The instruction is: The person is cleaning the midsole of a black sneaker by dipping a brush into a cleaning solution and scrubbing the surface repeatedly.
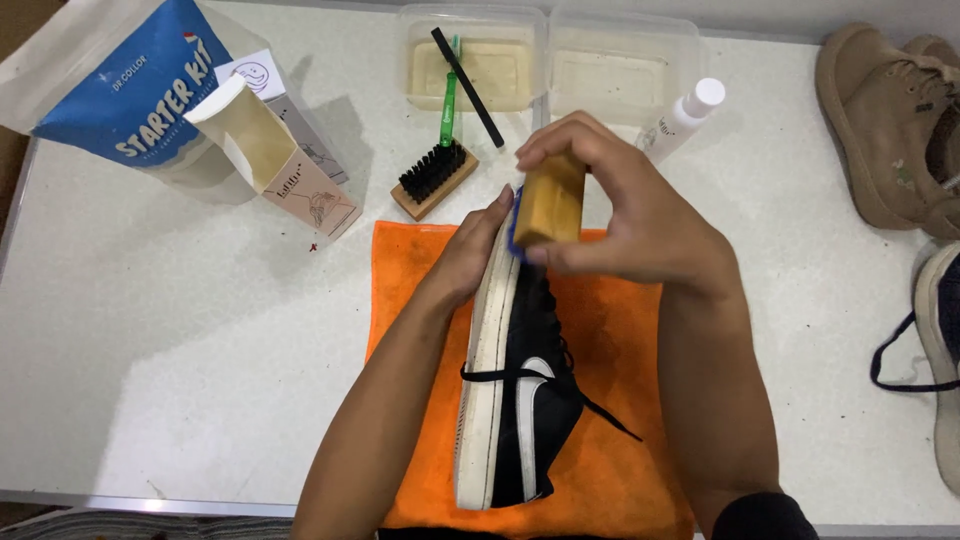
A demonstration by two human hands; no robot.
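A: Where is the shoe located?

B: The black shoe is laid on its side on an orange cloth spread over the bench.

A: How is it supported?

B: It is steadied near the toe by the left hand, whose fingers are pressed against the white sole.

A: And the right hand?

B: A wooden brush is clasped in its fingers and held against the toe.

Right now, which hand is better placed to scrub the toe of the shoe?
The right hand, probably. It already grips the wooden brush and presses it at the toe of the black shoe. The left hand is busy bracing the shoe's white sole on the orange cloth.
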